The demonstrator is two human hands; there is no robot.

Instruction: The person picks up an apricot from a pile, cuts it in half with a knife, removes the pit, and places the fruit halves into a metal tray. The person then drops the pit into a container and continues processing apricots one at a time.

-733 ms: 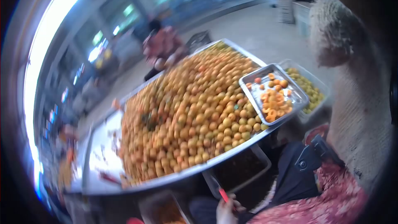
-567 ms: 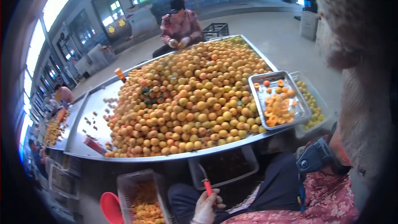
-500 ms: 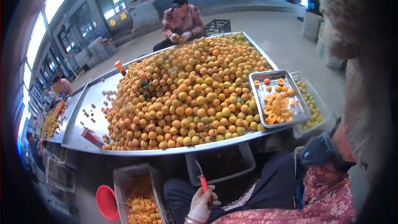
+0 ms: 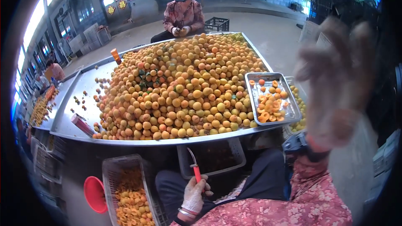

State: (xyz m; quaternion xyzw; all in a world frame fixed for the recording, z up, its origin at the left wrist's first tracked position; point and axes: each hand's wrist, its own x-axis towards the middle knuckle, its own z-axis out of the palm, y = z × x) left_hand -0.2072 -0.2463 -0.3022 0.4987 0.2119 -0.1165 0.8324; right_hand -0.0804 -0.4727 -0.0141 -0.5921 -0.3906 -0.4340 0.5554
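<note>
My left hand [image 4: 193,194], in a whitish glove with a bracelet at the wrist, is closed round the red handle of a small knife [image 4: 196,171]. Its thin curved blade points upward, above my lap. On the right my right hand [image 4: 333,75] is raised close to the camera, blurred, fingers apart, holding nothing that I can see. A dark strap [image 4: 315,152] circles that wrist. Beyond my knees a big heap of yellow-orange apricots [image 4: 188,88] covers a metal table [image 4: 113,141]. A metal tray [image 4: 278,122] of halved and whole apricots sits at the table's right corner.
Left of my legs stand a crate [image 4: 109,171] of apricot halves and a red basin [image 4: 94,194]. Another bin [image 4: 238,163] is under the table edge. Green fruit fills a container [image 4: 298,123] beside the tray. A person [image 4: 183,14] sits across the table.
My right hand, earlier a blurred mass at the right edge, now shows spread fingers. The view has shifted slightly; my left hand still holds the knife over my lap.
</note>
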